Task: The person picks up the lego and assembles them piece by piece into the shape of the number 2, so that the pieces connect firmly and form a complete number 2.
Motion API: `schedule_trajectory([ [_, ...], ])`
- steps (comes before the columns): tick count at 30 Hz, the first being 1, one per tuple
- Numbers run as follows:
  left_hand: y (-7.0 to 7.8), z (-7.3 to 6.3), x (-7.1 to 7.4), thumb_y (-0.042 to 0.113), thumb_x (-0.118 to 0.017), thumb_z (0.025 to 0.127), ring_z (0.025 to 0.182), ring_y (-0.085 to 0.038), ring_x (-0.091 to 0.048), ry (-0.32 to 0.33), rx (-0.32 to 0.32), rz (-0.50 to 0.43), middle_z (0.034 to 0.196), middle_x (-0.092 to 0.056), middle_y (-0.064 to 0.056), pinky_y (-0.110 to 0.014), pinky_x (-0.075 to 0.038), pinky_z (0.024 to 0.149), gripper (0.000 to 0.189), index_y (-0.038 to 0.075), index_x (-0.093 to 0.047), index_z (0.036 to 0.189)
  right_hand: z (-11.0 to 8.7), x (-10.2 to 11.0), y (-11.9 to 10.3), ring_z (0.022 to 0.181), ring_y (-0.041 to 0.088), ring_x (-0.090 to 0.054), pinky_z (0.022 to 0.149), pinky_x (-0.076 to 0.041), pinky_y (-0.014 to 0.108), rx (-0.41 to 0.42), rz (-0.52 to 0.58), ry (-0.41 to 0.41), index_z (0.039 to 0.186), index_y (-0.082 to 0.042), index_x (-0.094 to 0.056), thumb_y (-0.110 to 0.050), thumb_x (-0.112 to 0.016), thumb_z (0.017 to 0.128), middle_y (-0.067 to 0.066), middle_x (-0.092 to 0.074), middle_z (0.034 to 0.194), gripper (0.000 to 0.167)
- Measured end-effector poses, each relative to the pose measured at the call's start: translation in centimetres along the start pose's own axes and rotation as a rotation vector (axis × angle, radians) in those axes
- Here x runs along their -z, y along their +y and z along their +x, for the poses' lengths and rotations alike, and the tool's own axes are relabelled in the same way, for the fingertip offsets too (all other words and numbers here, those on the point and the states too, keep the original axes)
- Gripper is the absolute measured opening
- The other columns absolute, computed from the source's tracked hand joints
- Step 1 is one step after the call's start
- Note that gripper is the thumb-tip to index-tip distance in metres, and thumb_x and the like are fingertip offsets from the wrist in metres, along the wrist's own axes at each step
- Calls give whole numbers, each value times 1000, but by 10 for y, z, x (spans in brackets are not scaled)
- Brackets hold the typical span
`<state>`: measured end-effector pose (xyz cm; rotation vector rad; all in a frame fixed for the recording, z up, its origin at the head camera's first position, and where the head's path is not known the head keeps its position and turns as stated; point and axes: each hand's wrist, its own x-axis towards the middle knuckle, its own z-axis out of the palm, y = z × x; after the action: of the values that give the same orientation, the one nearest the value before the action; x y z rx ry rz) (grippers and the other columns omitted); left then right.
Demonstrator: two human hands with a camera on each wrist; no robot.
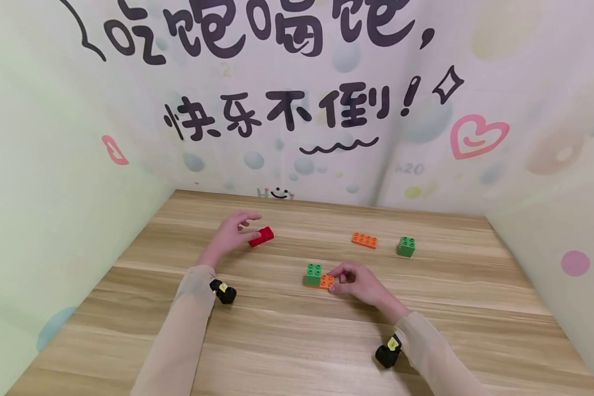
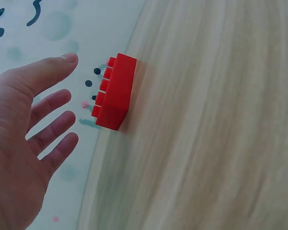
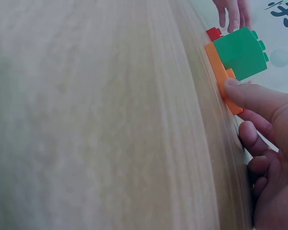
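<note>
- Whitish wall hanging (image 1: 287, 159) with black Chinese lettering, bubble prints and a pink heart (image 1: 477, 136) closes off the far side, above a wood-grain table (image 1: 277, 341).
- Left hand (image 1: 231, 234): thumb and fingers spread and slightly bent, with nothing held. It hangs by the red brick (image 1: 262, 236), which lies on the far left part of the table, studs up, just to the right of the fingers. From the head view the thumb overlaps the brick's left end; the left wrist view shows a gap between them.
- Right hand (image 1: 357, 281): thumb and forefinger pinch the right end of an orange plate (image 1: 327, 281), the other fingers curled.
- On the left end of that plate sits a green block (image 1: 314, 273), upright; the plate's studs show to its right. This pair lies between the two hands, nearer than the red brick and to its right.
- Farther off, beyond the right hand, lies a second orange plate (image 1: 364, 240), with another green block (image 1: 406, 246) to its right, well apart from both hands.
- Each light sleeve bears a small black device near the wrist.
</note>
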<state>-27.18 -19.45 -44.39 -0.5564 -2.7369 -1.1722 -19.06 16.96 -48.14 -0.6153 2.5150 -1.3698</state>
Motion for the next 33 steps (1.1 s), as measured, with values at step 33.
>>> schedule_trajectory([
  [33,-16,3,-12,12,-80,82,109,-34,-60,-160,65,47,126,-58,-20,-50,-50,98,60,5,-56,137,2,-1,2,72,9,-48,64,-40,19,36,-17,27,114,-7,-70,-18,-77,85,2,-55,80,32],
])
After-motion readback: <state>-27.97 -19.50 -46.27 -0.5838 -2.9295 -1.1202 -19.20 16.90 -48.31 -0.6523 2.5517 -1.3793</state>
